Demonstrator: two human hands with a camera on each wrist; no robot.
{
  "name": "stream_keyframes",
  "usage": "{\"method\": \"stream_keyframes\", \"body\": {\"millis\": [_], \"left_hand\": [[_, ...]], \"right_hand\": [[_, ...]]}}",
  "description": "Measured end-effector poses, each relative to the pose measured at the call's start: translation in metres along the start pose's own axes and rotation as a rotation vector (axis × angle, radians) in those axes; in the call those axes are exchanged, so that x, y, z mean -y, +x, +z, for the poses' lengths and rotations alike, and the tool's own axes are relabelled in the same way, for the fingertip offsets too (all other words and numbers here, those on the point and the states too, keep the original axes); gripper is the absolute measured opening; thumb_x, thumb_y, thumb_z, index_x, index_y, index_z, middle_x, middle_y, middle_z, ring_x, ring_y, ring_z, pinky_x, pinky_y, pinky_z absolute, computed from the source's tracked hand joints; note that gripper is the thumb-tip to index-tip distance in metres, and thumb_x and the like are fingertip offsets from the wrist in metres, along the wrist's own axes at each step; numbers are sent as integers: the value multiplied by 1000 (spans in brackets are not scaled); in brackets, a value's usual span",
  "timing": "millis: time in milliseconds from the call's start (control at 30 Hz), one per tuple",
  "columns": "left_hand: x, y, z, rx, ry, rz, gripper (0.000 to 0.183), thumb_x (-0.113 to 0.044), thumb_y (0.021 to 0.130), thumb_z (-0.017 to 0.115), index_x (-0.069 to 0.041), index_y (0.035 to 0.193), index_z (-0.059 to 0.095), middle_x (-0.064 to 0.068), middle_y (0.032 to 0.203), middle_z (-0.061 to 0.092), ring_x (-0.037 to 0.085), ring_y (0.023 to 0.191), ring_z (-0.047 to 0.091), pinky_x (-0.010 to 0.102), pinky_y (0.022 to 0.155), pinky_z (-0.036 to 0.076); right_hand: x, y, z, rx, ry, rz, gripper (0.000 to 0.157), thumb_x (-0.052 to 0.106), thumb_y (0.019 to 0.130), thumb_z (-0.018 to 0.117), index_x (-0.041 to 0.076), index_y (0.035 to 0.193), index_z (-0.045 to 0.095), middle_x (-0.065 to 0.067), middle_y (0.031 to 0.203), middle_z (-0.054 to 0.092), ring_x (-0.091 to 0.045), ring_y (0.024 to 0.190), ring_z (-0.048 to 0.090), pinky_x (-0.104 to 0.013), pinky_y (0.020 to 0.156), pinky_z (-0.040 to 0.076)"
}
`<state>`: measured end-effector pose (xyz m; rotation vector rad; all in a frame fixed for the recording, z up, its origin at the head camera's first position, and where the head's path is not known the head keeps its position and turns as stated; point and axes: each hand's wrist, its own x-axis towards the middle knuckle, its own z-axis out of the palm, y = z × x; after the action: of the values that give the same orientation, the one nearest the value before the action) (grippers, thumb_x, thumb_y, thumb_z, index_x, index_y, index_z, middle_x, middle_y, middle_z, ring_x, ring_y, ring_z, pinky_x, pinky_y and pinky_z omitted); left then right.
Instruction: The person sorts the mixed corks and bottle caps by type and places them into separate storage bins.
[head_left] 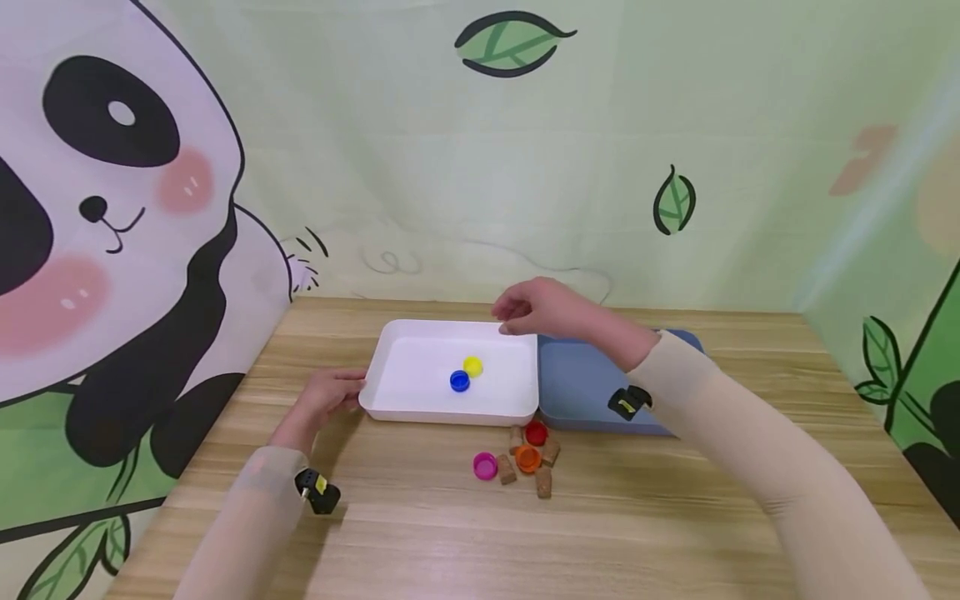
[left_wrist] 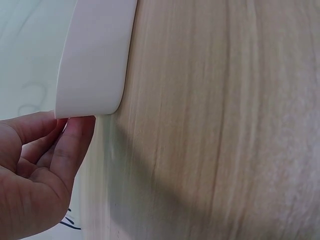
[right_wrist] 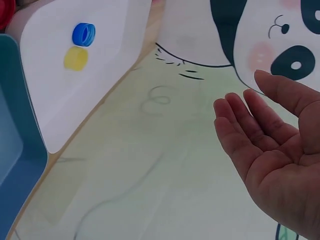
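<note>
Well, the white tray [head_left: 412, 375] lies on the tabletop [head_left: 405, 525], its long axis running left to right, the blue tray [head_left: 573, 379] just beside its right end. My left hand [head_left: 327, 395] rests its fingers, barely bent, against the left end. My right hand [head_left: 551, 308] is raised by the far right corner, fingers loosely spread and holding nothing. Inside, the blue cap [head_left: 460, 381] sits hollow side up, near the yellow cap [head_left: 472, 366]. Nearer me, brown corks [head_left: 543, 483] point different ways around an orange cap [head_left: 528, 458].
</note>
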<state>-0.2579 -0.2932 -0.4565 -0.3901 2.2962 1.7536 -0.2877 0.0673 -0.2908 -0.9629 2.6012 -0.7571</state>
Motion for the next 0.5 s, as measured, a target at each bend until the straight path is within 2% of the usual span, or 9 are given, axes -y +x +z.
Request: {"method": "stream_keyframes", "body": {"millis": [233,500], "left_hand": [[2,1,1,-3,-6,0,45,0,101,56,17,142,48,13,109,74,3,73,63,16,67,57],[1,2,0,-8,-10,-12,46,0,101,57,17,142,47,27,128,67,2,75,63,14,68,57]], "right_hand": [[-4,-34,6,-38,70,11,33,13,98,68,0,128,67,-18,126,71,-32,117,68,-43,103,59],[-16,-73,29,-111,125,-6,30,11,96,70,0,124,69,-17,121,72,-33,114,68,-47,105,56]]}}
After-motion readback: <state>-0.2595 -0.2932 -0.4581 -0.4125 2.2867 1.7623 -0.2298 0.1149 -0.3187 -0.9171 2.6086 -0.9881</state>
